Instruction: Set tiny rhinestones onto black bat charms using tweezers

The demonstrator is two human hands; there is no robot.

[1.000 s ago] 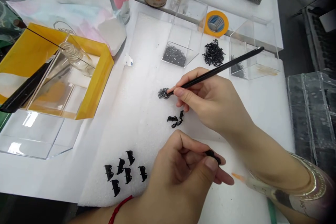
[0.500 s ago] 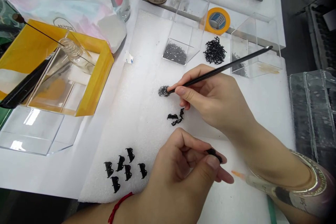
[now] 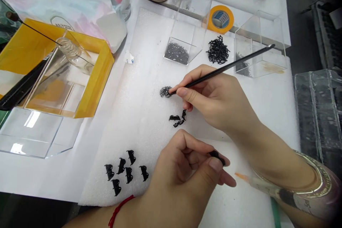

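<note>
My right hand [image 3: 213,99] is closed around a thin black stick [image 3: 229,66], its lower tip at a small pile of tiny dark metallic bits [image 3: 165,91] on the white foam sheet [image 3: 139,114]. Lower down, my left hand [image 3: 189,174] pinches a small black piece [image 3: 217,157] between thumb and fingers, which partly cover it. Between the hands and to the left lies a loose cluster of small black parts [image 3: 175,118]. Several black bat-shaped pieces [image 3: 129,175] lie spread out left of my left wrist.
Clear boxes [image 3: 187,50] with fine dark bits, a heap of black hook-like parts [image 3: 218,50] and a yellow tape roll [image 3: 220,19] line the back. A yellow-edged box [image 3: 96,89] stands left. A syringe with an orange tip [image 3: 242,176] lies by my right forearm.
The whole view has shifted slightly. Both hands keep nearly the same pose, the stick's tip staying at the small pile.
</note>
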